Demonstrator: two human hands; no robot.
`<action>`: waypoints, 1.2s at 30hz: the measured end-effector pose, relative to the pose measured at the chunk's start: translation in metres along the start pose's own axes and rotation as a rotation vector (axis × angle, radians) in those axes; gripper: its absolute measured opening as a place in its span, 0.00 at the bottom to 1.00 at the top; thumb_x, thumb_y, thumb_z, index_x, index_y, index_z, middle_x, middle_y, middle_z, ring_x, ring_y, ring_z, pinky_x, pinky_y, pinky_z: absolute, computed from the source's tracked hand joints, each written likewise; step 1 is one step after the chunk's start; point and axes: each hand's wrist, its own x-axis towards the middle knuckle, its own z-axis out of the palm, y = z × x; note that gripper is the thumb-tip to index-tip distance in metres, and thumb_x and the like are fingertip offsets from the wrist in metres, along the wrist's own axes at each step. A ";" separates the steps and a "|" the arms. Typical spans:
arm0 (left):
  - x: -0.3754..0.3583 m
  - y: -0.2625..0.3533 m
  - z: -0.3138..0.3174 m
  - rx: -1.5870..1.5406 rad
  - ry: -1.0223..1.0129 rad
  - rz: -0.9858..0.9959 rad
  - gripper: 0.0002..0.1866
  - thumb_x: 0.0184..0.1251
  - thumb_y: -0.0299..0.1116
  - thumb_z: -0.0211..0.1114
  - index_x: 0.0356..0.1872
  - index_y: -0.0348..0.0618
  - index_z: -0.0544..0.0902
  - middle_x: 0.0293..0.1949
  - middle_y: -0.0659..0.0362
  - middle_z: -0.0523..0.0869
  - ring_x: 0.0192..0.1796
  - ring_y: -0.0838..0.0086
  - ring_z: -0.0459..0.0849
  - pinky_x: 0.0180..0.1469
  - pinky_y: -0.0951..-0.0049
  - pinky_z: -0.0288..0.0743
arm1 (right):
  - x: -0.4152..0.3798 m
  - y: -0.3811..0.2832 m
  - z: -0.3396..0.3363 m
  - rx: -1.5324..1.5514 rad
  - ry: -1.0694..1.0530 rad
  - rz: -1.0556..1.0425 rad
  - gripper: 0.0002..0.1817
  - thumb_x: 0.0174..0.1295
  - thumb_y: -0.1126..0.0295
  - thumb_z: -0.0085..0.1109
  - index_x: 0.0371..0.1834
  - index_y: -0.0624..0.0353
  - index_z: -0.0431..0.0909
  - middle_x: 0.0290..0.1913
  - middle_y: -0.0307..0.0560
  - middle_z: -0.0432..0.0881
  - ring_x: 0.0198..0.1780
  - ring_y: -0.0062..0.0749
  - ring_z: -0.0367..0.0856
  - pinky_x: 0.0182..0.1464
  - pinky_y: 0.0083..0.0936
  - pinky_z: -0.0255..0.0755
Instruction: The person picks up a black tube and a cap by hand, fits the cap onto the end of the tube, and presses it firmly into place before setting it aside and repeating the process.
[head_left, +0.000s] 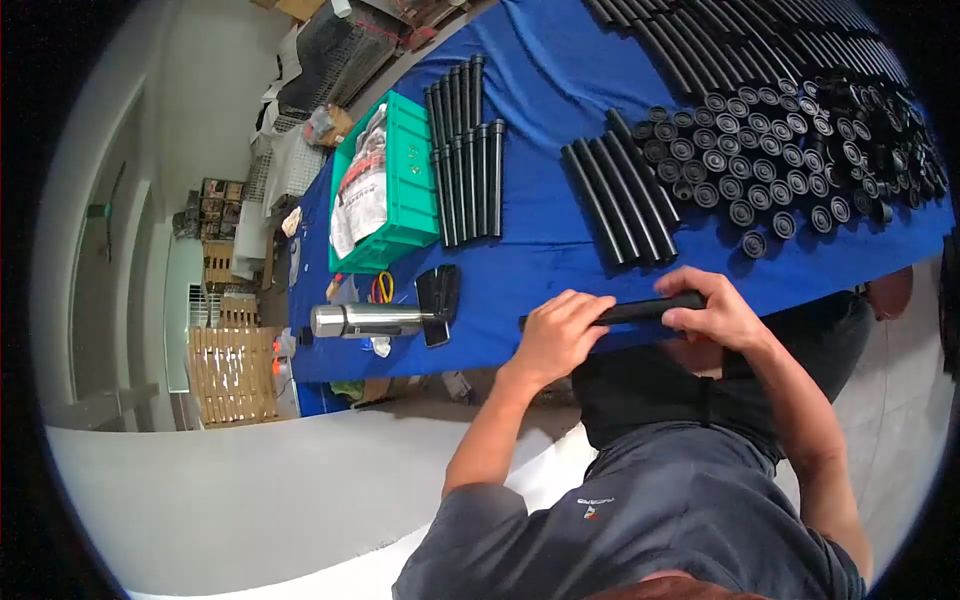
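Observation:
A black tube (640, 311) lies crosswise between my hands at the front edge of the blue-covered table. My left hand (566, 335) is wrapped over its left part, fingers closed round it. At the tube's right end, my right hand (722, 312) grips with thumb and fingers curled about the tip. Just beyond my hands, several loose black tubes (622, 200) lie side by side on the cloth. Round black caps with ringed faces (740, 165) are spread in a large group behind and to the right.
Left of the tubes stands a green crate (408, 180) with a printed white bag (362, 205) in it. Capped black tubes (468, 185) lie beside it. A steel thermos (370, 320) and a black holder (437, 305) sit near the front edge. More tubes (720, 45) fill the back.

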 end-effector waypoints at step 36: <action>0.350 -0.377 -0.095 0.235 0.271 -0.964 0.23 0.52 0.44 0.82 0.45 0.40 0.91 0.41 0.54 0.92 0.41 0.66 0.90 0.48 0.63 0.81 | 0.134 0.023 0.073 -0.057 -1.302 -0.059 0.22 0.67 0.59 0.63 0.55 0.66 0.82 0.47 0.55 0.88 0.48 0.42 0.86 0.52 0.37 0.78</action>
